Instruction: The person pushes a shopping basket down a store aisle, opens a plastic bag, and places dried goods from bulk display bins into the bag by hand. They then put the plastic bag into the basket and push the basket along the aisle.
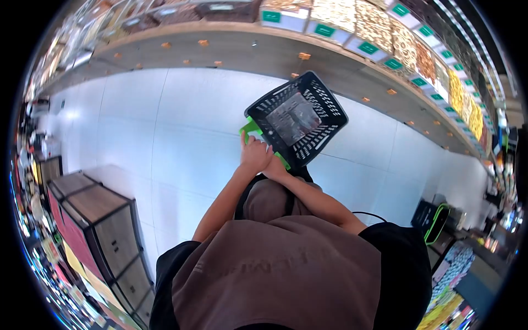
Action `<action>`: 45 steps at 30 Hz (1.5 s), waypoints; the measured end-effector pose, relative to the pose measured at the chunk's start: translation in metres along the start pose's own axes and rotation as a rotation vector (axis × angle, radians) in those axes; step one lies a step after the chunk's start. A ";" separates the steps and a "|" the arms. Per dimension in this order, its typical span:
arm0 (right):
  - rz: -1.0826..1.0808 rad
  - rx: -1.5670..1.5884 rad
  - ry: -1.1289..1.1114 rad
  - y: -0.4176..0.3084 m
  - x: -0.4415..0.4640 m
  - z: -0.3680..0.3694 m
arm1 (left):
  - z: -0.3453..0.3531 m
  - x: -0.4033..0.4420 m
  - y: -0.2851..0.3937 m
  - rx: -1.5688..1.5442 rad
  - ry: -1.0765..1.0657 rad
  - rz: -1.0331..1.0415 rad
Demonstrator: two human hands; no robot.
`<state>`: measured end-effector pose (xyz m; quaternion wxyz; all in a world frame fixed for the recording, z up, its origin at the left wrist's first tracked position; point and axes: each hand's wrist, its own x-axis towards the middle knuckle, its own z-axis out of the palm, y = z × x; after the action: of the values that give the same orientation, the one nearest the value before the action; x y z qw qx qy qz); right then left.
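Observation:
A black slotted shopping basket (324, 118) with a green handle (251, 127) hangs in front of my body, tilted over the pale floor. At its bottom lies a dark, glossy package (294, 118) whose contents I cannot make out. My left hand (254, 153) has its fingers wrapped round the green handle at the basket's near side. Right beside it and touching it, my right hand (273, 164) is closed on the handle too, its fingers partly hidden by my left hand and the basket edge.
Along the far side runs a long counter (231, 52) with bins of dried goods (374, 25) and green labels. A wooden cabinet with black edges (113, 236) stands at the left. Another black basket with a green handle (426, 217) is at the right.

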<state>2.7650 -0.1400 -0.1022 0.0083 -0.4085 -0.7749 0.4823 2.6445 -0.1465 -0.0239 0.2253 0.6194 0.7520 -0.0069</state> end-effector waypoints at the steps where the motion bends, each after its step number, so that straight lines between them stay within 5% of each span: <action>1: -0.038 0.040 -0.072 -0.007 -0.005 0.011 | 0.004 -0.022 -0.011 -0.035 0.030 -0.026; 8: -0.232 -0.177 -0.361 -0.053 -0.030 0.070 | 0.027 -0.140 -0.075 -0.219 0.070 -0.246; 17: -0.452 -0.560 -0.521 -0.132 -0.021 0.087 | 0.043 -0.219 -0.118 -0.254 0.239 -0.163; 22: -0.521 -0.728 -0.578 -0.156 0.015 0.075 | 0.029 -0.194 -0.145 -0.324 0.207 -0.106; 27: -0.539 -0.746 -0.631 -0.167 0.059 0.078 | 0.017 -0.158 -0.173 -0.304 -0.221 -0.404; 45: -0.587 -0.736 -0.650 -0.291 0.287 0.089 | -0.094 -0.029 -0.359 -0.293 -0.151 -0.504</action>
<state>2.3562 -0.0806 -0.0398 -0.2398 0.0169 -0.9355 0.2588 2.2817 -0.2298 -0.0253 0.3588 0.3720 0.8561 -0.0002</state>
